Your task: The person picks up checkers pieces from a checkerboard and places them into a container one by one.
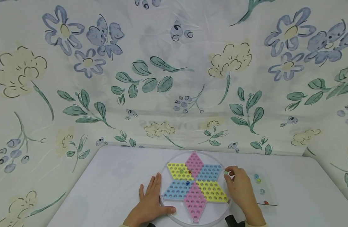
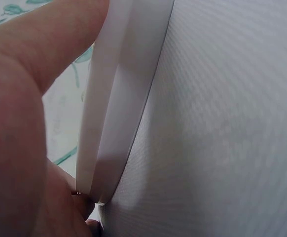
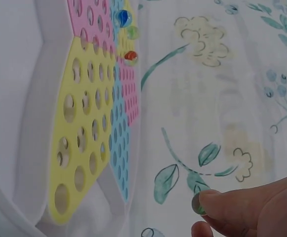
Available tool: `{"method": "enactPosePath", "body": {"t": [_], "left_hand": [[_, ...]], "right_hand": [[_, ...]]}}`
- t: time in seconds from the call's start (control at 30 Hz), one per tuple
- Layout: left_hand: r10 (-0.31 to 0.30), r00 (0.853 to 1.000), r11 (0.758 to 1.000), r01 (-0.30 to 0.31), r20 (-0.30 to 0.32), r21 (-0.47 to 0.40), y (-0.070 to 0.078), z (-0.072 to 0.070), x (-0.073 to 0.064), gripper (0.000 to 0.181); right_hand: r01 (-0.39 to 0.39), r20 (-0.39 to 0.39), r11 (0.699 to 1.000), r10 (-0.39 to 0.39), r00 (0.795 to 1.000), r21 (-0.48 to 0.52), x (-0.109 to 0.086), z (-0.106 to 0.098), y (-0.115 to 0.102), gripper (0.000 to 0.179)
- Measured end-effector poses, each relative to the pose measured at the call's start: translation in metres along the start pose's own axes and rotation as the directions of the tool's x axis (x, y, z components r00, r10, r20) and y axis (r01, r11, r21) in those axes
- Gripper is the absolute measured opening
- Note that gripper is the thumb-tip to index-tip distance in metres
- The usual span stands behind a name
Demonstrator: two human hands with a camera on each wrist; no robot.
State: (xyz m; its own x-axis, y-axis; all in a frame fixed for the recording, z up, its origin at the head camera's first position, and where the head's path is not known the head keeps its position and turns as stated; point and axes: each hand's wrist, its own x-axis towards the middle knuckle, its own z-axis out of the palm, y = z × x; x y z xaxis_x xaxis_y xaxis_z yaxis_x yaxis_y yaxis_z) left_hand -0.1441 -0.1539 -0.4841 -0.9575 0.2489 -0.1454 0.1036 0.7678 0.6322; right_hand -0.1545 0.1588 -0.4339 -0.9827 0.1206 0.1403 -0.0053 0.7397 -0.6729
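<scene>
A round Chinese checkers board (image 1: 178,210) with a pink, yellow and blue star of holes lies on the table. My left hand (image 1: 151,198) rests along its left rim, fingers straight and thumb over the edge; the left wrist view shows the white side wall (image 2: 116,98) beside the hand. Just off the right rim, my right hand (image 1: 240,186) pinches a green marble (image 3: 198,203) between thumb and fingertips. On the board sit a blue marble (image 1: 187,183), a red marble (image 1: 190,172) and a pale green marble (image 1: 181,171).
Right of the board, partly behind my right hand, a clear tray (image 1: 271,189) holds several loose marbles. The white table (image 1: 105,183) extends to both sides. A flower-printed cloth (image 1: 162,104) hangs behind it.
</scene>
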Motion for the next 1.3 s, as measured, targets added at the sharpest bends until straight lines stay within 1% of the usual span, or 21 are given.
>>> {"method": "enactPosePath", "body": {"t": [0.37, 0.73, 0.97, 1.13, 1.3], "left_hand": [[-0.005, 1.000, 1.000, 0.005, 0.000, 0.004, 0.001, 0.000, 0.000, 0.138], [-0.020, 1.000, 1.000, 0.020, -0.002, 0.015, 0.001, 0.001, 0.001, 0.138], [-0.020, 1.000, 1.000, 0.020, -0.004, 0.018, 0.002, 0.001, 0.000, 0.138], [-0.020, 1.000, 1.000, 0.020, -0.007, 0.015, 0.003, 0.001, 0.000, 0.138], [-0.020, 1.000, 1.000, 0.021, -0.008, 0.018, 0.003, 0.001, 0.000, 0.138]], "right_hand": [[-0.018, -0.036, 1.000, 0.017, 0.999, -0.004, 0.005, -0.011, 0.015, 0.023], [-0.046, -0.071, 0.999, 0.045, 0.996, -0.021, 0.008, -0.019, 0.024, 0.025], [-0.038, -0.109, 0.999, 0.034, 0.993, -0.034, 0.008, -0.021, 0.029, 0.023], [-0.045, -0.094, 0.998, 0.041, 0.995, -0.046, 0.008, -0.021, 0.032, 0.024], [-0.071, -0.067, 0.995, 0.067, 0.996, -0.066, 0.009, -0.020, 0.036, 0.025]]}}
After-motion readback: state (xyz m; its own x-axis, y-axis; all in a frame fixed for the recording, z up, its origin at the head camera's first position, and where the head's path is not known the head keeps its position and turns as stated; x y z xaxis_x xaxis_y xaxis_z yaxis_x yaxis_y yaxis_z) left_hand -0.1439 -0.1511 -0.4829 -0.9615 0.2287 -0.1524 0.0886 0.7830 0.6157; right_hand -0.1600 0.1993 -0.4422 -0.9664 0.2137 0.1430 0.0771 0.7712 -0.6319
